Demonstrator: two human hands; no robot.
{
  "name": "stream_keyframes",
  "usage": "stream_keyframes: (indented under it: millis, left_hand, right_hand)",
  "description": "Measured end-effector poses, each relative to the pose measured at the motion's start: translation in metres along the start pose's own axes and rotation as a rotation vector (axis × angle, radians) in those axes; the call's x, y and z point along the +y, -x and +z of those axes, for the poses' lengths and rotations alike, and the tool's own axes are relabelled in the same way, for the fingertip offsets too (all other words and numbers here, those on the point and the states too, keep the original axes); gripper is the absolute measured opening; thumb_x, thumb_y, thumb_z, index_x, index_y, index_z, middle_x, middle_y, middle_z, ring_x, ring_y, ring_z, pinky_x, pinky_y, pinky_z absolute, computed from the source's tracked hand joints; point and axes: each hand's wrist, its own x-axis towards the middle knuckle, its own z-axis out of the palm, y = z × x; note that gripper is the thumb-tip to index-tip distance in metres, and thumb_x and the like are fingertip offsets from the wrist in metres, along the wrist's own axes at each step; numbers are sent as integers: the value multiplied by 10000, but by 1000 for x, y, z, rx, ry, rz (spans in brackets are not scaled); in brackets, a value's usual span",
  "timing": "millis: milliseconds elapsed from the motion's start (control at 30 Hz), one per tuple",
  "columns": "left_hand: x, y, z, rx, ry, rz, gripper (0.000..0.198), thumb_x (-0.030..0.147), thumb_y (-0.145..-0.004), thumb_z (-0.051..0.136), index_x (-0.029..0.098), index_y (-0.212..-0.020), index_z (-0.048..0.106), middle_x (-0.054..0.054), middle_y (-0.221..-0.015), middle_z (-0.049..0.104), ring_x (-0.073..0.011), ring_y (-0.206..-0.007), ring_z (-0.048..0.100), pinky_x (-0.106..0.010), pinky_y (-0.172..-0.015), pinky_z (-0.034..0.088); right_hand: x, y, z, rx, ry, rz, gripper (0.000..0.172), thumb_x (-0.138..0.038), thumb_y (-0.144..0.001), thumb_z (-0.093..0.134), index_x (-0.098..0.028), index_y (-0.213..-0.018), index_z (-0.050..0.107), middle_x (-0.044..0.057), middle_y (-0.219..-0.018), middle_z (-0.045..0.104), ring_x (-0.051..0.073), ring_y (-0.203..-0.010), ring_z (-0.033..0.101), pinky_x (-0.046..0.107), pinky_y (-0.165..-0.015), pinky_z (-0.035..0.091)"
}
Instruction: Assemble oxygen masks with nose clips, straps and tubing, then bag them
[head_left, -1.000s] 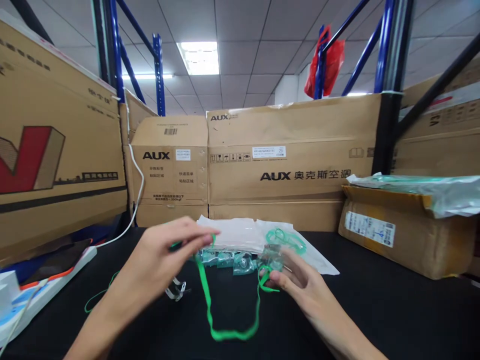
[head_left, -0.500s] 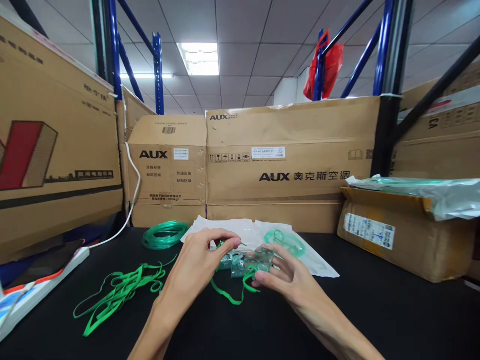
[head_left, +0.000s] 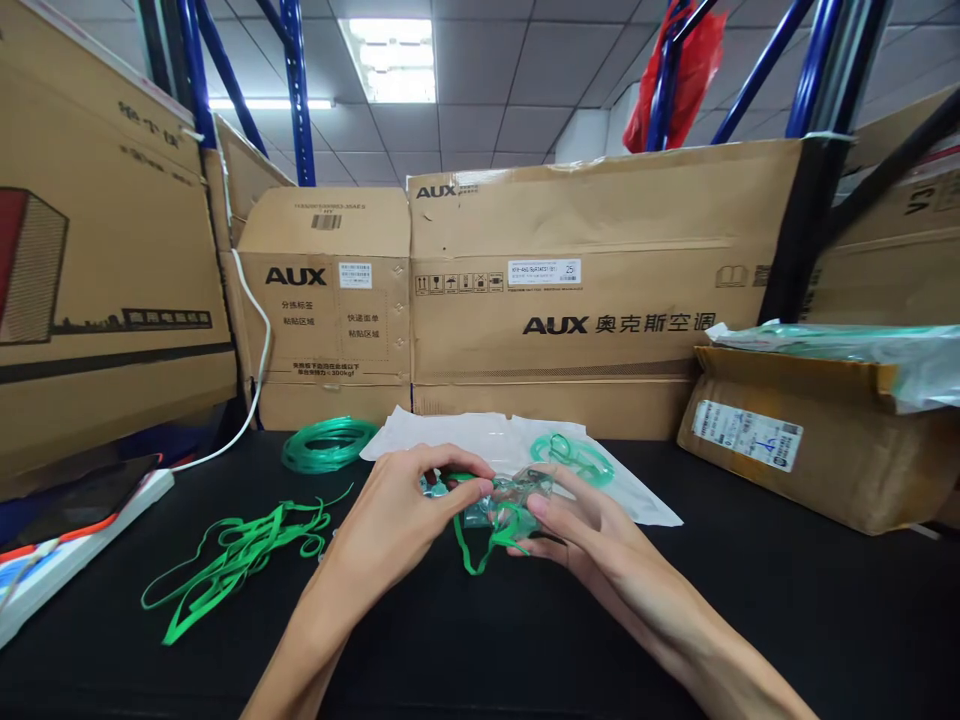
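My right hand [head_left: 581, 515] is closed round a clear, green-tinted plastic mask [head_left: 516, 490], fingers behind it and thumb in front. My left hand [head_left: 409, 515] pinches a green elastic strap [head_left: 472, 562] between thumb and fingers, right at the mask's left edge. The strap dangles in a loop below both hands, and its other end lies near the right fingers. Whether it is threaded through the mask is hidden by the fingertips. Behind the hands, more clear plastic pieces [head_left: 433, 486] show in part.
A tangle of green straps [head_left: 232, 560] lies on the black table [head_left: 465, 660] at left. Coiled green tubing [head_left: 328, 445] sits behind it. White packaging [head_left: 637, 500] carries another green coil [head_left: 574, 460]. Cartons [head_left: 600, 230] wall the back; an open box [head_left: 817, 440] stands right.
My left hand has brought the strap end right against the mask, and the hands are closer together. My right thumb has moved up onto the mask. The camera view has tilted down slightly.
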Motion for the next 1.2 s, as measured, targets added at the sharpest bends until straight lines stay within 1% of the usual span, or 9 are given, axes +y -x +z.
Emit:
stream_keyframes:
  millis: [200, 300, 500, 633, 767, 833, 933, 1000, 1200]
  left_hand:
    - [2, 1, 0, -20, -6, 3, 90, 286, -902, 738, 340, -916, 808, 82, -978, 812, -204, -990, 710, -299, -884, 452]
    - [3, 1, 0, -15, -26, 14, 94, 277, -907, 735, 334, -920, 808, 76, -989, 814, -212, -999, 712, -305, -888, 461]
    - [0, 1, -1, -25, -41, 49, 106, 253, -912, 738, 333, -919, 808, 80, -989, 814, -205, -990, 722, -294, -894, 483]
    - [-1, 1, 2, -6, -81, 69, 121, 245, -917, 743, 344, -941, 808, 68, -998, 810, -216, -1000, 721, -317, -883, 492]
    - [-1, 1, 6, 21, -145, 82, 130, 243, -913, 768, 337, -997, 794, 55, -1002, 803, -222, -993, 717, -351, -903, 487]
    - [0, 1, 6, 33, -164, 98, 148, 227, -911, 776, 320, -1026, 783, 53, -1002, 804, -214, -979, 718, -347, -890, 493]
    - [1, 1, 7, 71, -198, 161, 145, 175, -915, 773, 302, -985, 781, 58, -983, 805, -200, -959, 711, -333, -868, 496]
    - [2, 2, 8, 88, -210, 228, 142, 159, -907, 784, 292, -956, 775, 56, -963, 800, -198, -945, 702, -331, -853, 494]
    - [2, 3, 14, 65, -238, 434, 169, 76, -912, 757, 232, -952, 706, 37, -946, 756, -188, -938, 668, -339, -876, 459]
  right_hand:
    - [0, 1, 0, 4, -17, -8, 411, -404, -880, 813, -248, -1238, 685, 63, -1243, 661, 232, -1093, 635, 420, -887, 626]
    - [1, 1, 0, 20, -21, -4, 443, -409, -875, 813, -245, -1263, 672, 66, -1236, 668, 240, -1102, 642, 424, -889, 628]
    - [2, 0, -1, 26, -35, 6, 422, -401, -880, 807, -241, -1250, 681, 68, -1230, 672, 260, -1127, 656, 422, -883, 633]
    - [2, 0, 0, 7, -36, -6, 381, -401, -880, 810, -246, -1208, 696, 60, -1190, 685, 254, -1103, 660, 413, -851, 638]
    - [1, 1, 1, -25, 8, -27, 383, -389, -858, 840, -247, -1185, 698, 65, -1161, 730, 240, -1070, 690, 411, -909, 602]
    - [0, 1, 0, -43, 24, -62, 396, -427, -848, 843, -248, -1174, 709, 77, -1177, 747, 250, -1082, 699, 422, -944, 575]
    - [0, 0, -2, -69, -14, -85, 420, -586, -902, 723, -244, -1145, 750, 106, -1186, 770, 285, -1142, 694, 463, -991, 536]
    - [-1, -1, -3, -53, -44, -70, 455, -644, -929, 646, -242, -1094, 778, 111, -1145, 789, 296, -1132, 705, 483, -1006, 521]
    - [-2, -3, -4, -28, 57, -58, 282, -499, -929, 719, -251, -1024, 816, 72, -1161, 756, 272, -1134, 667, 455, -982, 553]
